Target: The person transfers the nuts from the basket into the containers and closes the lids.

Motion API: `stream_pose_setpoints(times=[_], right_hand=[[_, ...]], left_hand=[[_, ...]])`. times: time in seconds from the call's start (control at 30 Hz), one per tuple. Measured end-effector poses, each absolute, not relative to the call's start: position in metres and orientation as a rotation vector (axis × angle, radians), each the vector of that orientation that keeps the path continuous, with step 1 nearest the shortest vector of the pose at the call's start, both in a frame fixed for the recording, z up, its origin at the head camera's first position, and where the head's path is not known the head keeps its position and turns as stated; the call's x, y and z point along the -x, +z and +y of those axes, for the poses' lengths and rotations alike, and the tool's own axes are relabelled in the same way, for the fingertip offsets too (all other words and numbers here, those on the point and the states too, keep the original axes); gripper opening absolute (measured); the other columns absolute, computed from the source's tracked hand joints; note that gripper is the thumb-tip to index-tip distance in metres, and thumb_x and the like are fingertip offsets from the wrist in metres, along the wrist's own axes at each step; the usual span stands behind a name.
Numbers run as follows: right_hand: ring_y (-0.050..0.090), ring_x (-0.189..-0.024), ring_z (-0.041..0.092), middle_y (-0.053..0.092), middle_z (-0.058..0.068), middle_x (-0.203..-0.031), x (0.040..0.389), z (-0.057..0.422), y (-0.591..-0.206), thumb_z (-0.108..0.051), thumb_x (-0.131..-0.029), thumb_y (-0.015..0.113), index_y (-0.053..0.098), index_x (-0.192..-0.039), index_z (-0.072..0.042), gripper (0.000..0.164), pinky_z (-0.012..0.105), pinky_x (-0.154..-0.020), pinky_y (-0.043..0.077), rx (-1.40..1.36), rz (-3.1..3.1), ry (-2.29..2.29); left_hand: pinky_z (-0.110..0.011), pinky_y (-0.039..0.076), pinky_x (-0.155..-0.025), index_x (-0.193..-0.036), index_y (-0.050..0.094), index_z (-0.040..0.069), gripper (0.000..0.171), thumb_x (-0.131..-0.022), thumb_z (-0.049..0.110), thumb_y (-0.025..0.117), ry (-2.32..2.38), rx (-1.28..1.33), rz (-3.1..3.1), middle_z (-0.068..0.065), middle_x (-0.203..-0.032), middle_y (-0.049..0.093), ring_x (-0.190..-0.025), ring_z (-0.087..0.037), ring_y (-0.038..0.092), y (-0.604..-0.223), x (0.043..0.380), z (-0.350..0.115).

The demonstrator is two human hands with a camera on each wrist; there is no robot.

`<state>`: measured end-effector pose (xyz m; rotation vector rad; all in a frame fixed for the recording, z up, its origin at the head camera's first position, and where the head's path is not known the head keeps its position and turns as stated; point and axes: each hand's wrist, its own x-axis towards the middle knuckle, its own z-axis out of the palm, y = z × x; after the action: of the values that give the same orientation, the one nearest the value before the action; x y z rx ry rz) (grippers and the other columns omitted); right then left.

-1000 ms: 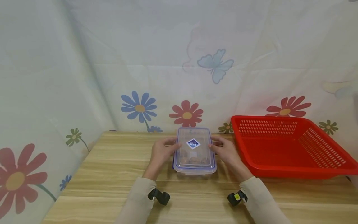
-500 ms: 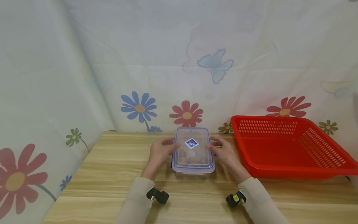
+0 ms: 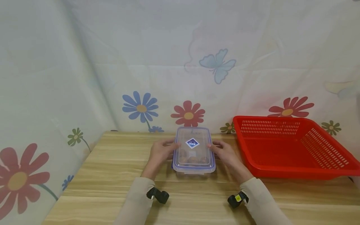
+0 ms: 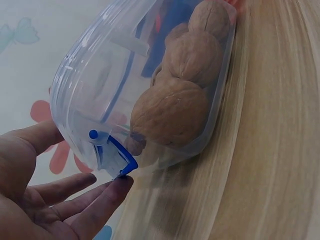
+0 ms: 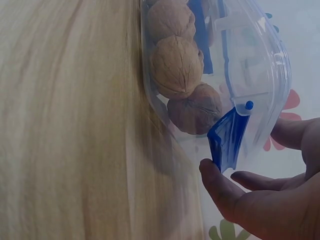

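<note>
A clear plastic food container (image 3: 194,153) with a blue seal and a diamond-shaped label on its lid sits lengthwise on the table. Several walnuts (image 4: 172,110) show through its wall. My left hand (image 3: 161,153) grips its left side, thumb on the lid's edge; in the left wrist view, a fingertip touches the lower end of a blue latch (image 4: 122,157), which stands out from the wall. Opposite it, my right hand (image 3: 227,153) holds the right side the same way, with a fingertip at another swung-out blue latch (image 5: 230,140).
A red plastic basket (image 3: 292,171) with slotted walls stands close to the right of my right hand. Behind the wooden table (image 3: 118,175) hangs a flower-printed curtain (image 3: 157,40). A black wrist camera (image 3: 158,196) is strapped at each cuff.
The container and both hands have shifted slightly to the left since one second ago. The hands keep the same hold on its sides; the basket stands where it was.
</note>
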<state>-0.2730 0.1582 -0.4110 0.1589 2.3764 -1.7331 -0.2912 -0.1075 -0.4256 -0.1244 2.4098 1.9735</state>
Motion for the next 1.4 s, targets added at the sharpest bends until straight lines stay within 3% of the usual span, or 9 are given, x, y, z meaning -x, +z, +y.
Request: stream_pose_setpoints(times=[0.4,0.73,1.07,1.4], right_hand=[[0.062,-0.128,0.042,0.055,0.023,-0.151,0.2713,0.1571,-0.4100,-0.038,-0.103,0.071,0.043,-0.160,-0.007,0.071,0.053,-0.106,0.053,-0.270,2.465,-1.697],[0.069,-0.114,0.040,0.062,0.025,-0.138,0.2730,0.1521,-0.4079,-0.026,-0.104,0.072,0.049,-0.155,-0.003,0.061,0.050,-0.098,0.059,-0.264,2.538,-1.750],[0.068,-0.117,0.041,0.061,0.026,-0.138,0.2714,0.1522,-0.4081,-0.024,-0.104,0.072,0.048,-0.156,-0.002,0.061,0.050,-0.098,0.059,-0.215,2.595,-1.722],[0.069,-0.115,0.041,0.062,0.026,-0.136,0.2719,0.1527,-0.4083,-0.023,-0.104,0.072,0.051,-0.153,0.000,0.058,0.048,-0.097,0.060,-0.220,2.584,-1.742]], left_hand=[[-0.041,0.064,-0.084,-0.138,0.068,-0.001,0.056,-0.094,0.030,0.083,1.956,0.138,2.409,-0.022,-0.125,0.073,-0.097,-0.034,0.077,-0.4259,0.2916,-0.1088],[-0.042,0.064,-0.086,-0.139,0.066,-0.002,0.060,-0.093,0.031,0.085,1.934,0.164,2.438,-0.023,-0.128,0.072,-0.096,-0.034,0.077,-0.4233,0.2920,-0.1094],[-0.043,0.063,-0.089,-0.136,0.069,-0.001,0.061,-0.091,0.035,0.087,1.934,0.203,2.407,-0.020,-0.124,0.074,-0.096,-0.033,0.077,-0.4235,0.2916,-0.1105],[-0.046,0.060,-0.096,-0.136,0.069,-0.001,0.059,-0.088,0.028,0.090,1.944,0.243,2.500,-0.019,-0.126,0.073,-0.112,-0.033,0.072,-0.4220,0.2926,-0.1072]])
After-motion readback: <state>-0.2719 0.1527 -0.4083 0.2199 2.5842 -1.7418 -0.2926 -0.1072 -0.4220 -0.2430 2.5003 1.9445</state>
